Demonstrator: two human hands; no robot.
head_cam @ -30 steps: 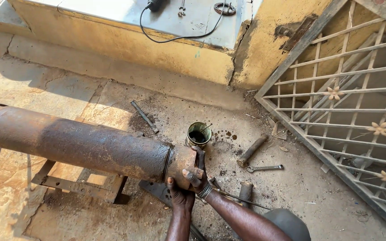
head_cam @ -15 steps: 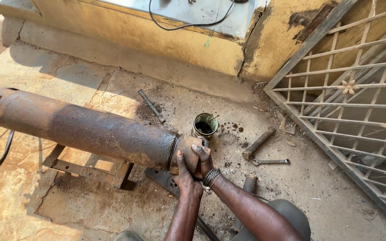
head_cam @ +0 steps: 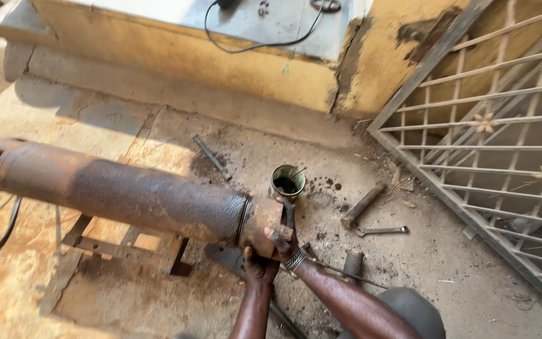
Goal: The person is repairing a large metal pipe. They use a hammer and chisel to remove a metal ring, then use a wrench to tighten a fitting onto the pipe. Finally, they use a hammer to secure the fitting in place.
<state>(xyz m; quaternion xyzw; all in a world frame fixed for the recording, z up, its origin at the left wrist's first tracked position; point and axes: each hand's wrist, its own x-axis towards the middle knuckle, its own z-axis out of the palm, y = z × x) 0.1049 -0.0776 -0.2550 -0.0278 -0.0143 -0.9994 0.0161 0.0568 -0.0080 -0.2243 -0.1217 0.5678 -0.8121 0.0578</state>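
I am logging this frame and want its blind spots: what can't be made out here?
Head view only:
- End face of the long rusty metal cylinder: covered by the left hand and right hand.
- Contents of the small green tin can: too dark to tell.
- Black cable on the ledge: its ends are cut off by the top edge.
- Metal gate: cut off by the right edge.

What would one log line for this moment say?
left hand: under end of rusty pipe | right hand: on pipe end | pipe: lying on metal stand | nearby: tin can, spanner
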